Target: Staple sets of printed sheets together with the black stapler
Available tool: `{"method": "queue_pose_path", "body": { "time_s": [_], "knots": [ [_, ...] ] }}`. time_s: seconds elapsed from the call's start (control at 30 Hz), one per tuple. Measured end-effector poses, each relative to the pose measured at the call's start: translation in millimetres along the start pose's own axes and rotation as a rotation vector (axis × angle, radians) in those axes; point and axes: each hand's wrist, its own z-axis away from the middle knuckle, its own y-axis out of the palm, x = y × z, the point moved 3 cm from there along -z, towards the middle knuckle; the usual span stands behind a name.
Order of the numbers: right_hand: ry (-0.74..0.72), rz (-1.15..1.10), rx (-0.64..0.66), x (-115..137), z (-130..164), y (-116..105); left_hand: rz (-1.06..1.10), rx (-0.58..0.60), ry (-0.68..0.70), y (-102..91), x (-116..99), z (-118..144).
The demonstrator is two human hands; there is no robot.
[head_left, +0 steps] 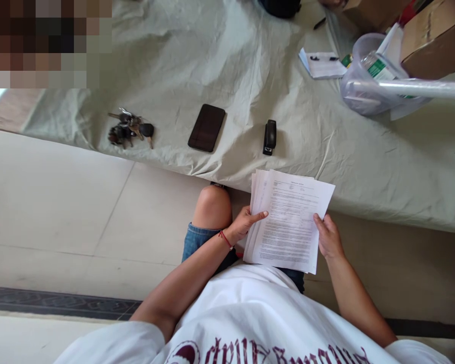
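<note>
Pale green sheet [220, 55] spread wrinkled over the worktop. Bunch of keys [131, 129] lying at left, near the front edge. Black phone [207, 127] face up to its right, apart from it. Black stapler [269, 136] further right, near the edge. Notepad [323, 64] with a pen on top toward the back. Clear plastic tub [367, 76] at right, just beside cardboard boxes [434, 38]. Tiled floor [60, 202] below.
</note>
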Motion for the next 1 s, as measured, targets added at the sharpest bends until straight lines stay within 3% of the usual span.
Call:
{"method": "queue_pose_path", "body": {
  "time_s": [0.4,0.6,0.7,0.77,0.87,0.9,1.0],
  "knots": [
    [0.135,-0.042,0.274,17,1,22,-0.022,0.127,-0.088,5.9,0,1],
    [0.106,0.027,0.319,20,-4,21,-0.017,0.084,-0.001,18.9,-31,-8],
    [0.055,0.129,0.316,22,-15,16,-0.055,0.138,0.053,31.9,-49,-16],
    [-0.072,0.239,0.147,35,-28,7,-0.080,0.177,0.056,40.2,-57,-23],
    [-0.463,0.496,-0.289,82,-39,-5,-0.093,0.235,0.001,49.8,-60,-36],
    [-0.611,0.580,-0.359,102,-39,-3,-0.088,0.255,-0.022,52.0,-60,-40],
    [-0.944,0.868,-0.303,151,-31,23,-0.055,0.296,-0.073,55.1,-53,-48]
  ]
}}
